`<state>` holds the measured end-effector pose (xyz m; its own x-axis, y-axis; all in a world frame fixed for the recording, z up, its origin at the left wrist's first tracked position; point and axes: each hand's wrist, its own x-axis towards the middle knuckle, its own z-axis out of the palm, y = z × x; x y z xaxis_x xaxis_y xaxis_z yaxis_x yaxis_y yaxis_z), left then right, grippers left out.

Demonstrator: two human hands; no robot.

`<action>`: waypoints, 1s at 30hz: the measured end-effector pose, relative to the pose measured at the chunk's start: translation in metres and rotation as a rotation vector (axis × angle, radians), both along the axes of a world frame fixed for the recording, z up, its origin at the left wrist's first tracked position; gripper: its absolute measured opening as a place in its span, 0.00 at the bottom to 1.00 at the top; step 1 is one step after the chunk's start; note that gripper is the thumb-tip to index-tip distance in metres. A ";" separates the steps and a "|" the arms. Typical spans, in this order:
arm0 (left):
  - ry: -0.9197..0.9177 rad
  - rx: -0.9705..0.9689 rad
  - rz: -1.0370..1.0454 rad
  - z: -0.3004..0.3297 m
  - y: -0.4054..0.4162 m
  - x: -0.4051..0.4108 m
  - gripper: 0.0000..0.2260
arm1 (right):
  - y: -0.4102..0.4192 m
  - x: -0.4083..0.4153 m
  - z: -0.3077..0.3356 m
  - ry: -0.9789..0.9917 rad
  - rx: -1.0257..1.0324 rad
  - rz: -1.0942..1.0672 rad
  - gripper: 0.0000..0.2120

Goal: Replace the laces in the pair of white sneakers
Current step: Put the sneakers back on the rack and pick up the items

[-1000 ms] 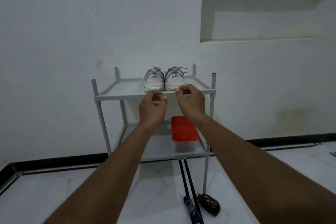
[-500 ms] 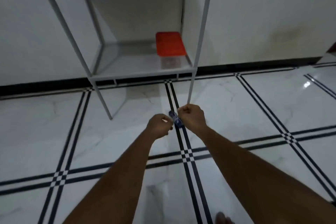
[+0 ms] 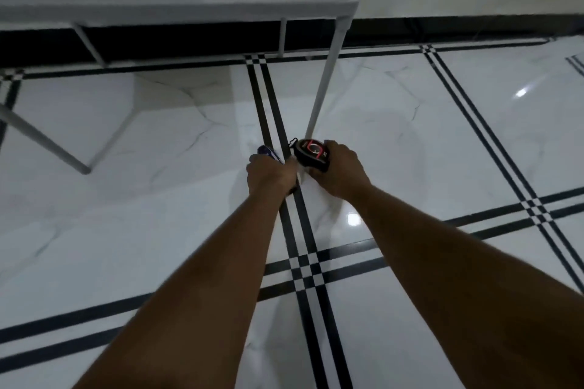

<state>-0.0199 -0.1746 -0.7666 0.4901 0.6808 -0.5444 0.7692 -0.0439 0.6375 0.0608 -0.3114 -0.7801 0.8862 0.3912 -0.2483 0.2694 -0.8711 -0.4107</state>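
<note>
My right hand (image 3: 339,170) grips black-red case (image 3: 311,153) | left hand (image 3: 268,175) curled on blue pack (image 3: 268,153) | both just before rack leg (image 3: 322,88); pack's axis unclear.

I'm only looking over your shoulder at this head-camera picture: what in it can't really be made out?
- Blue object: mostly hidden under the left hand; what it is cannot be told.
- Black and red object: its near side is covered by the right hand, and any markings on it are too small to read.
- Rack: cut off by the top edge and blurred.
- Sneakers: out of view.
</note>
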 end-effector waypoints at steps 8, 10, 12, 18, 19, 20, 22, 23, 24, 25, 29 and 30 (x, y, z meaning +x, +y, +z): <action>-0.194 -0.403 -0.003 0.082 -0.008 -0.068 0.10 | -0.026 -0.065 0.099 0.211 0.242 -0.161 0.23; -0.229 -0.391 -0.004 0.141 -0.015 -0.090 0.16 | -0.033 -0.082 0.160 0.256 0.323 -0.197 0.22; -0.259 -0.357 -0.016 0.216 -0.025 -0.106 0.22 | -0.041 -0.098 0.234 0.271 0.392 -0.230 0.23; -0.313 -0.222 -0.136 0.490 -0.047 -0.113 0.20 | -0.057 -0.098 0.497 0.326 0.534 -0.296 0.25; -0.310 -0.190 -0.165 0.534 -0.048 -0.109 0.19 | -0.061 -0.092 0.539 0.320 0.539 -0.300 0.26; -0.292 -0.165 -0.171 0.594 -0.049 -0.110 0.18 | -0.065 -0.088 0.599 0.335 0.538 -0.289 0.27; -0.283 -0.114 -0.181 0.670 -0.047 -0.102 0.18 | -0.066 -0.077 0.678 0.326 0.545 -0.265 0.28; -0.275 -0.088 -0.189 0.725 -0.046 -0.097 0.18 | -0.070 -0.071 0.734 0.334 0.554 -0.254 0.27; -0.265 -0.060 -0.182 0.760 -0.044 -0.090 0.19 | -0.071 -0.065 0.769 0.332 0.559 -0.251 0.26; -0.269 -0.051 -0.174 0.797 -0.046 -0.090 0.19 | -0.075 -0.065 0.804 0.345 0.570 -0.245 0.26; -0.350 -0.012 -0.136 0.890 -0.040 -0.058 0.20 | -0.070 -0.042 0.894 0.313 0.600 -0.224 0.24; -0.379 0.015 -0.144 0.909 -0.041 -0.047 0.19 | -0.069 -0.033 0.911 0.302 0.612 -0.220 0.23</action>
<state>-0.0671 -0.2151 0.1425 0.7449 0.5972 -0.2974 0.4651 -0.1453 0.8732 0.0276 -0.3809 0.1306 0.8876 0.3591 -0.2886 -0.0887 -0.4814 -0.8720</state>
